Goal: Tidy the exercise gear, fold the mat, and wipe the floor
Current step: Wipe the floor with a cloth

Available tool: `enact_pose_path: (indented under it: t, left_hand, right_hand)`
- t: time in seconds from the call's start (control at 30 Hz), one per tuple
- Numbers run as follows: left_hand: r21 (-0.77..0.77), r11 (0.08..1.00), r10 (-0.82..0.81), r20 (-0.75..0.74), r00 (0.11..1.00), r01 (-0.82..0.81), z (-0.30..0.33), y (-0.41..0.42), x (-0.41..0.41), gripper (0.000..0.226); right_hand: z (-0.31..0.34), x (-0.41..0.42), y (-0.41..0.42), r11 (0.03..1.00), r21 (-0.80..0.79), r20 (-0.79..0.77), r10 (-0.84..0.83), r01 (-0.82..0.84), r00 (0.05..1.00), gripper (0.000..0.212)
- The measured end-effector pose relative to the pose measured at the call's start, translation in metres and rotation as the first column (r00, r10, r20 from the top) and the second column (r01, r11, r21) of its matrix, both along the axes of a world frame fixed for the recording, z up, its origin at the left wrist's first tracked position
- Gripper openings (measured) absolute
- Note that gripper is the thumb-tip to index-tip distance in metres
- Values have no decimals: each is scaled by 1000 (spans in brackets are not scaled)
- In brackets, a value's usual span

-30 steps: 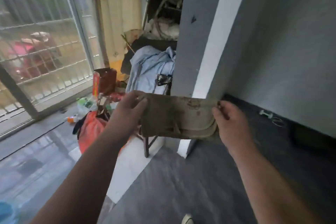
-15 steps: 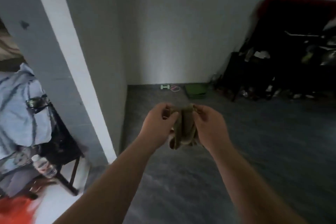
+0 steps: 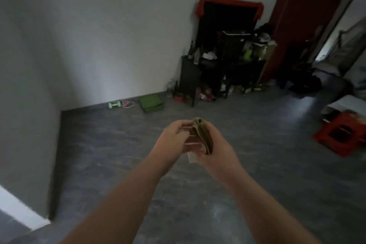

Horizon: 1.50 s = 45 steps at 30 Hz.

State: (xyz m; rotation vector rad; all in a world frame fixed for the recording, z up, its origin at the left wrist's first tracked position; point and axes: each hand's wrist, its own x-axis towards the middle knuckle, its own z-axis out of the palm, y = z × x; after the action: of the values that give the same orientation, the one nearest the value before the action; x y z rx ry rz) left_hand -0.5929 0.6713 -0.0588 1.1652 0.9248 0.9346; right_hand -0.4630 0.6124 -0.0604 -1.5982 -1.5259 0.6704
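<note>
Between both hands, the folded cloth (image 3: pixel 202 135) stood on edge, its long axis running away from the person. The right hand (image 3: pixel 214 147) cupped and gripped it; the left hand (image 3: pixel 174 137) pinched its near side. Beneath them lay the floor (image 3: pixel 257 174), with the folded mat (image 3: pixel 151 103) and dumbbell (image 3: pixel 114 104) well beyond the left hand.

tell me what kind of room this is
Most likely a spare room in a home, used for workouts and storage: a green dumbbell and a folded green mat lie on the grey floor by the wall, and a cluttered dark shelf unit fills the far corner.
</note>
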Motion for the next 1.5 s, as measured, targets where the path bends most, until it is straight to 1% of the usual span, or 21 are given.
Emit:
enact_pose_path:
  t: [0.07,0.1,0.17,0.27,0.37,0.43,0.5,0.57,0.63,0.67,0.77,0.83,0.9,1.03,1.17,1.2,1.27,1.37,1.43,1.47,1.5]
  left_hand:
    - [66,997,-42,-28,999,44,0,12,39,43]
    - [116,991,-59,-71,996,67,0,19,58,46]
    - [211,969,-83,-201,976,126,-3,35,90,44]
    - [328,910,-84,-455,887,254,-12,68,120,37]
    - [291,889,-123,-593,796,354,-21,105,135,42]
    - [288,883,-91,-670,736,371,-29,134,144,59]
    - [302,870,-57,-724,688,389,-37,168,151,84]
    - [233,860,-159,-723,672,454,-41,207,160,102]
    - [137,830,-318,-680,661,541,-43,251,173,102]
    - [122,811,-374,-643,668,572,-43,274,181,93]
    - [140,794,-471,-473,744,591,-39,342,209,44]
    - [125,809,-511,-333,792,574,-35,384,227,27]
    - [137,829,-496,-268,826,543,-30,425,248,24]
    - [167,871,-416,-249,875,462,-27,498,303,20]
    - [96,902,-403,-158,901,420,-36,569,358,18]
    - [76,910,-397,-129,909,408,-40,587,371,17]
    - [39,927,-370,-61,927,372,-46,626,401,21]
    - [-38,946,-318,90,944,322,-52,681,446,33]
    - [-97,952,-268,198,943,291,-51,713,475,36]
    - [-124,951,-246,254,935,284,-49,728,489,35]
    - [-151,947,-226,310,924,282,-49,743,501,33]
  right_hand:
    - [1,39,9,998,25,28,-53,52,998,56]
    - [3,60,14,997,22,13,-74,74,997,50]
    - [6,102,27,994,-12,14,-107,107,994,55]
    - [8,153,59,993,-85,144,-68,81,987,59]
    - [5,191,98,993,-112,199,-11,34,980,57]
    - [1,210,127,992,-124,216,11,16,976,57]
    - [-2,223,159,989,-149,203,51,-21,978,57]
    - [-3,235,194,981,-181,203,110,-73,973,56]
    - [1,247,233,977,-177,203,154,-118,967,52]
    - [4,254,253,977,-171,193,162,-129,968,49]
    - [15,279,313,977,-173,140,152,-127,978,43]
    - [18,301,351,980,-167,77,126,-112,989,39]
    - [18,324,388,989,-126,-8,75,-76,997,37]
    - [5,373,458,998,-39,-138,-62,57,989,32]
    - [-16,431,526,988,43,-275,-131,148,953,31]
    - [-23,448,545,986,43,-343,-135,159,930,32]
    - [-40,482,589,988,-31,-487,-144,148,861,35]
    - [-61,529,657,964,-253,-616,-228,85,754,32]
    - [-67,559,693,932,-356,-726,-229,-69,648,59]
    - [-68,571,708,920,-361,-779,-209,-152,592,72]
    - [-69,583,724,908,-360,-817,-196,-214,541,79]
